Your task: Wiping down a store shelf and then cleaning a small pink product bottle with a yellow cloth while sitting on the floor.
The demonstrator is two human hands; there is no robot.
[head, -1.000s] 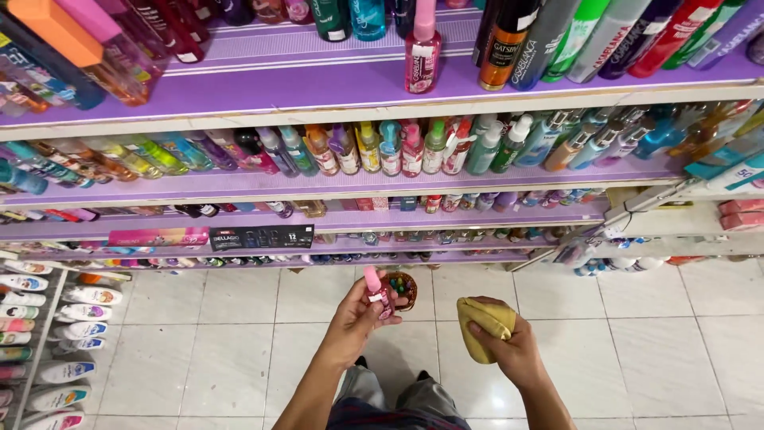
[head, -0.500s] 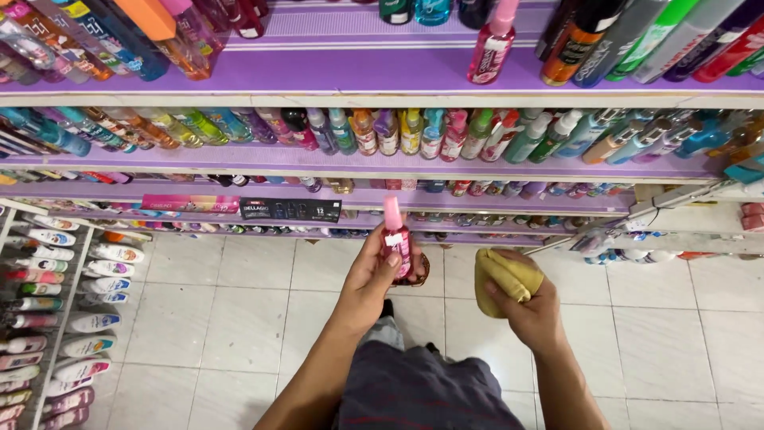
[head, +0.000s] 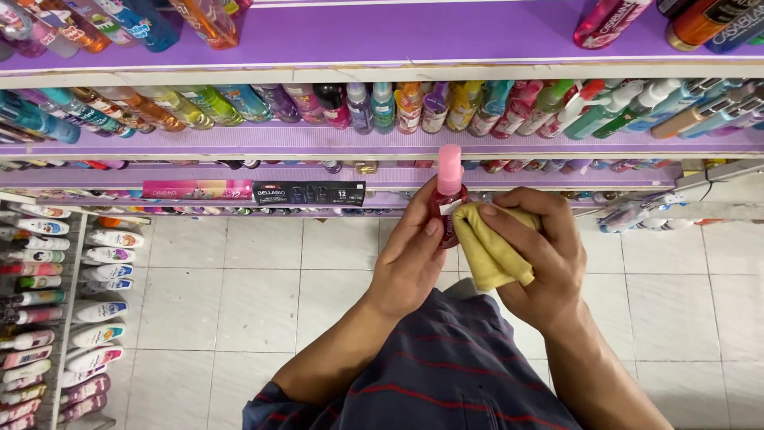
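Left grip (head: 414, 255) holds pink-capped bottle (head: 448, 191); right grip (head: 537, 255) presses yellow cloth (head: 489, 251) against it.

Purple shelves (head: 239, 142), rows of coloured bottles (head: 414, 107) lying on them, white tiled floor (head: 263, 295) below

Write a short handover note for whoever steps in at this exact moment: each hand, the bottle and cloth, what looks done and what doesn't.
Left hand: holds the small red spray bottle upright, pink cap on, in front of the purple shelves.
Right hand: presses a folded yellow cloth against the bottle's side.
Done: the bottle is off the shelf and in hand, cloth in contact.
Left: the bottle is not yet back on a shelf. Whether it is clean cannot be told.
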